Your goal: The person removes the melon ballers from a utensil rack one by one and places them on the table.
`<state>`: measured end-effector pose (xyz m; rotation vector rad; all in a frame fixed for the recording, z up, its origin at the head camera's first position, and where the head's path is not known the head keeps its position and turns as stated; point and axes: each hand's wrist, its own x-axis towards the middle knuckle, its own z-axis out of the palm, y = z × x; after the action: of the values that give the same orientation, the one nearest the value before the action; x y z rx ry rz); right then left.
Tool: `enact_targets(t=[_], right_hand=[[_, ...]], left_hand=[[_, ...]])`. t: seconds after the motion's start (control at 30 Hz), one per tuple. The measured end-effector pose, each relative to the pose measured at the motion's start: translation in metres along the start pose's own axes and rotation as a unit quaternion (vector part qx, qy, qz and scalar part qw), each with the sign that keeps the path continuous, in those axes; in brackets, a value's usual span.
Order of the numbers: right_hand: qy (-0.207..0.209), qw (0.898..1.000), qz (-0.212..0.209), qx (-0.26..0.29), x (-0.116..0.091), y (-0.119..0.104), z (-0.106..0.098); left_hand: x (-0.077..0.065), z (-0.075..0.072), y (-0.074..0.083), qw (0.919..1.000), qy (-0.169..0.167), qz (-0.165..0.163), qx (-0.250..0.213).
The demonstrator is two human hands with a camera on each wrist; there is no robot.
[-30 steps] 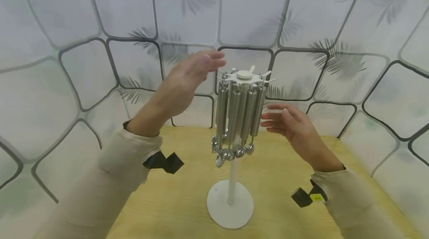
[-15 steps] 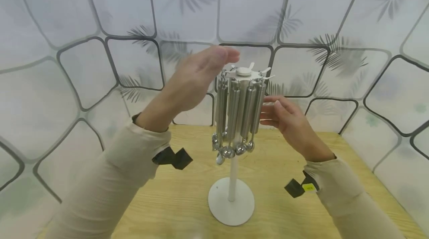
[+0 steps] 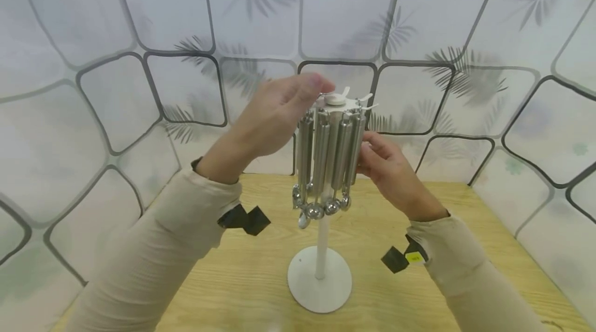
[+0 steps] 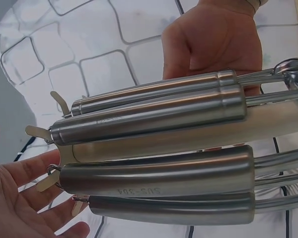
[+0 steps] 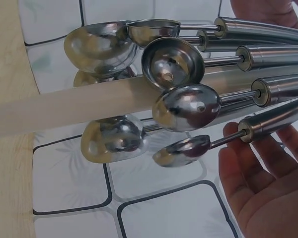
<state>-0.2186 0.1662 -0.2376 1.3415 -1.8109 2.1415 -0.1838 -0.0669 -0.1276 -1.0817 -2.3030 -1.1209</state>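
A white stand [image 3: 321, 249] with a round base and an armed top disc [image 3: 336, 99] stands upright. Several steel scoops [image 3: 314, 211] hang from its hooks by thick handles, bowls down; one handle [image 4: 154, 176] is marked SUS-304. My left hand [image 3: 279, 109] is at the upper left of the rack, its fingers spread by the hooks in the left wrist view, holding nothing. My right hand [image 3: 386, 166] is at the right side, with its loosely bent fingers [image 5: 238, 163] against or just behind the handle of an outer scoop [image 5: 184, 151]. Its thumb is out of the right wrist view.
The stand is on a light wooden table [image 3: 251, 280]. Behind it rises a white backdrop [image 3: 344, 11] with a grey grid and leaf print. A black block [image 3: 256, 221] is strapped at the left wrist, another black block [image 3: 395, 259] at the right.
My left hand has moved rightward to the hooks at the rack's top. The right hand has come left and slightly up, its fingertips now at a scoop handle. The stand has stayed put.
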Motion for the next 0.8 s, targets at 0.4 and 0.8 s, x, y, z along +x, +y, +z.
enact_targets(t=[0.4,0.8], right_hand=[[0.005,0.997,0.016,-0.073,-0.0024,-0.0009,-0.0024],[0.041,0.991,0.033,-0.121,-0.0026,-0.0097,-0.0004]], left_hand=[[0.0011,0.0026,-0.0004,0.9999,0.007,0.011,0.007],[0.002,0.0033,0.0011,0.9999,0.002,0.002,0.017]])
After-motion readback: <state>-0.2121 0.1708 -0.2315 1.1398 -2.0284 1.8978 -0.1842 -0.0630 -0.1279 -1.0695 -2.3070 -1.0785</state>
